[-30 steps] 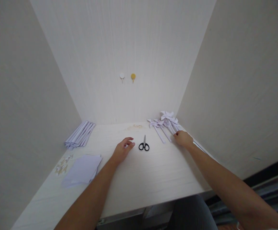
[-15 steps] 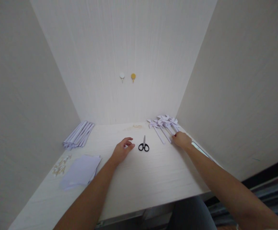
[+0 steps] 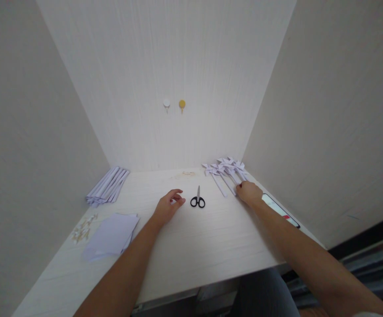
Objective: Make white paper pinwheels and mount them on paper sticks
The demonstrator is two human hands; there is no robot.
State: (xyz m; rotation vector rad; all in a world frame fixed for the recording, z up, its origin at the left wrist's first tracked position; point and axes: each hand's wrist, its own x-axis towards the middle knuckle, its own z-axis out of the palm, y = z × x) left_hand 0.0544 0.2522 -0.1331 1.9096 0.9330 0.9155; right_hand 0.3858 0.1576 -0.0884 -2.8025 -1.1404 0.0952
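Observation:
Several white paper pinwheels [image 3: 226, 164] lie in the back right corner of the table, their rolled paper sticks pointing toward me. My right hand [image 3: 249, 193] is on the lower end of one stick with its fingers closed around it; the fingertips are partly hidden. My left hand [image 3: 169, 206] rests at the middle of the table, thumb and fingers apart, holding nothing. Just right of it lies a pair of scissors [image 3: 197, 200] with black handles, blades pointing to the back wall.
Rolled paper sticks [image 3: 108, 186] are piled at the back left. Nearer me lie a stack of white paper sheets [image 3: 112, 235] and small white-and-tan pieces [image 3: 83, 230]. A phone [image 3: 280, 210] lies along the right wall. Two hooks, white [image 3: 167, 103] and yellow [image 3: 182, 104], are on the back wall.
My view has shifted slightly, and more of the phone shows beside my right forearm. Both hands have stayed nearly where they were.

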